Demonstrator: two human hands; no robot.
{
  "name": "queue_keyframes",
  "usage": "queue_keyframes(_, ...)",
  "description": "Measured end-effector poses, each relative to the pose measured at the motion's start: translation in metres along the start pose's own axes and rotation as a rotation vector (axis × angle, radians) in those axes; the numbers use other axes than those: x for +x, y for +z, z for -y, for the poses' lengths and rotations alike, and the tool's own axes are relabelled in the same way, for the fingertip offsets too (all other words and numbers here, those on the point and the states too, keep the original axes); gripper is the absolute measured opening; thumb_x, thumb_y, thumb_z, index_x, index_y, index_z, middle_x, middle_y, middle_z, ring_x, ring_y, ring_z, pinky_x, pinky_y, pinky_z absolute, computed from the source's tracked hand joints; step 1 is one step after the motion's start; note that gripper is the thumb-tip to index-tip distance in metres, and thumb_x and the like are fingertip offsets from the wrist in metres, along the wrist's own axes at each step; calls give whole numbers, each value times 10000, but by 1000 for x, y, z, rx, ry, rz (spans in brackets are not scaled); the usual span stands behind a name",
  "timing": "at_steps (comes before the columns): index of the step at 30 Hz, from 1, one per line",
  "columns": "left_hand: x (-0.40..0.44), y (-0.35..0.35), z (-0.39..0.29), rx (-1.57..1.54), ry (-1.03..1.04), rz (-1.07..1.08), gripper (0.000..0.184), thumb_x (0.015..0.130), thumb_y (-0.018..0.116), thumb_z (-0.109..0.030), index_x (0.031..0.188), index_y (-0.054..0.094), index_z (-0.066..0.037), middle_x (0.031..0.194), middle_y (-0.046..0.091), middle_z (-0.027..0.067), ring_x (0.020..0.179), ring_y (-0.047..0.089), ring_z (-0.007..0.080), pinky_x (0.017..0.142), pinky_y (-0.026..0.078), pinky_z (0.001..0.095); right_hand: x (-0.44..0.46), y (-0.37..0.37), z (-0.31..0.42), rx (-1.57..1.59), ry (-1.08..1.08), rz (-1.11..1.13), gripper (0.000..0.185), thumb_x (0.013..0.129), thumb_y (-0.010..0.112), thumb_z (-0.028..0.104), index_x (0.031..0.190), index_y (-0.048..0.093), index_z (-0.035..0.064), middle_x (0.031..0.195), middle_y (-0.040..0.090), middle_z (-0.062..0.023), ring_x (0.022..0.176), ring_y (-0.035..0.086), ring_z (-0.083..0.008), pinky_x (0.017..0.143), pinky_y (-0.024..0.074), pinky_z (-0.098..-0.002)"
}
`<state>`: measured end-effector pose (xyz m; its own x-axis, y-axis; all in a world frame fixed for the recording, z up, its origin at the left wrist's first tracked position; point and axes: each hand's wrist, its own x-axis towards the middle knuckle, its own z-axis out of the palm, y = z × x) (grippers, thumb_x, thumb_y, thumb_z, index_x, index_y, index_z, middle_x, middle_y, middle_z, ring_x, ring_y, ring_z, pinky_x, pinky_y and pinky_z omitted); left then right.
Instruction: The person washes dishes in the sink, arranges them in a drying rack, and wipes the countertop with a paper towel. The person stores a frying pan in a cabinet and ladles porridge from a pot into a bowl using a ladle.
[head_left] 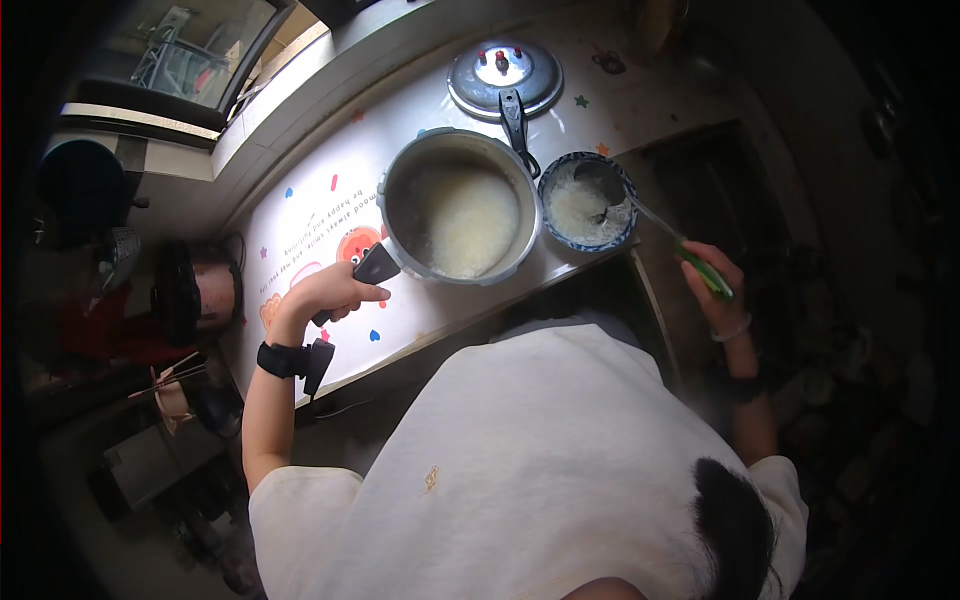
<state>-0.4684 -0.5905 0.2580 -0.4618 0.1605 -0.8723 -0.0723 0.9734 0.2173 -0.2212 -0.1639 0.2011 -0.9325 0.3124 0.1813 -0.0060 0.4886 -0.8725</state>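
Observation:
My left hand (335, 292) is wrapped round the black handle (376, 264) of a metal pressure cooker pot (391, 190). Pale, watery rice porridge (470, 225) lies in the bottom of the pot. In my right hand (722, 280) is a ladle (708, 275) with a green handle and a metal shaft. Its far end reaches into a blue-and-white patterned bowl (545, 205) just right of the pot, where white porridge partly hides it. The bowl stands close to the counter's right end.
Behind the pot lies the pressure cooker lid (480, 98), its black handle (514, 120) pointing toward the bowl. A printed white mat (330, 215) covers the counter. At left are a pinkish appliance (215, 285) and a window (190, 60). The dark area at right is hard to make out.

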Motion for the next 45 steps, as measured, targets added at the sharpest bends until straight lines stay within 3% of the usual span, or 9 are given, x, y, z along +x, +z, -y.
queue_keyframes(2, -1, 0, -1, -6, 2, 2, 383, 679, 695, -341, 590, 546, 1, 475, 469, 35, 346, 431, 112, 339, 333, 244, 3, -2, 16, -257, -231, 68, 257, 722, 605, -20, 976, 594, 25, 915, 601, -139, 814, 615, -248, 698, 491, -301)
queue_keyframes(9, 0, 1, -1, 6, 9, -25, 378, 682, 691, -335, 585, 539, -3, 475, 467, 35, 349, 430, 111, 342, 326, 242, 0, -5, 5, -273, -222, 9, 251, 735, 603, -3, 985, 581, 9, 903, 606, -150, 806, 617, -258, 698, 499, -301)
queue_keyframes(13, -5, -2, -7, 52, -7, -38, 380, 669, 693, -350, 593, 537, -12, 488, 470, 36, 370, 440, 114, 365, 338, 248, 5, -11, -3, 498, 527, -410, 291, 819, 559, 139, 1076, 516, 8, 880, 616, -153, 734, 637, -199, 685, 530, -269)
queue_keyframes(16, -7, -4, -11, 76, 0, -55, 383, 665, 694, -357, 597, 537, -15, 495, 475, 38, 383, 444, 115, 373, 345, 251, 13, -31, -20, 777, 584, -402, 302, 825, 548, 179, 1072, 515, 8, 877, 619, -153, 739, 639, -211, 674, 533, -275)
queue_keyframes(20, -6, -7, -16, 188, 11, -44, 380, 684, 698, -343, 663, 529, -3, 534, 492, 45, 389, 450, 115, 366, 365, 259, 31, 2, 12, 837, 444, -211, 287, 830, 528, 133, 1082, 508, -3, 904, 616, -147, 783, 634, -215, 708, 533, -294)
queue_keyframes(25, -6, -7, -18, 206, 5, -59, 390, 681, 704, -347, 641, 530, -1, 522, 494, 47, 387, 455, 118, 365, 364, 261, 59, 70, 39, 113, -383, 240, 289, 720, 591, -49, 998, 589, 30, 965, 594, -143, 885, 589, -247, 764, 465, -304)
queue_keyframes(28, -7, -7, -19, 209, 1, -60, 386, 681, 705, -344, 642, 529, -3, 519, 489, 44, 384, 445, 117, 364, 361, 262, 69, 98, 30, 127, -489, 304, 319, 706, 599, -55, 1008, 591, 47, 955, 586, -150, 868, 585, -283, 763, 459, -311)
queue_keyframes(37, -14, -3, -24, 152, -10, -59, 376, 670, 702, -342, 656, 538, -5, 519, 474, 31, 387, 437, 111, 364, 360, 257, 77, 102, 2, 150, -388, 334, 281, 729, 601, -25, 1005, 587, 25, 928, 595, -136, 856, 590, -252, 744, 459, -282)
queue_keyframes(45, -16, -1, -27, 161, -16, -71, 359, 664, 689, -333, 618, 544, -8, 506, 471, 26, 385, 442, 110, 365, 350, 248, 71, 99, -17, 356, -25, 331, 210, 750, 596, 32, 958, 590, 7, 898, 622, -98, 820, 597, -142, 729, 457, -238)
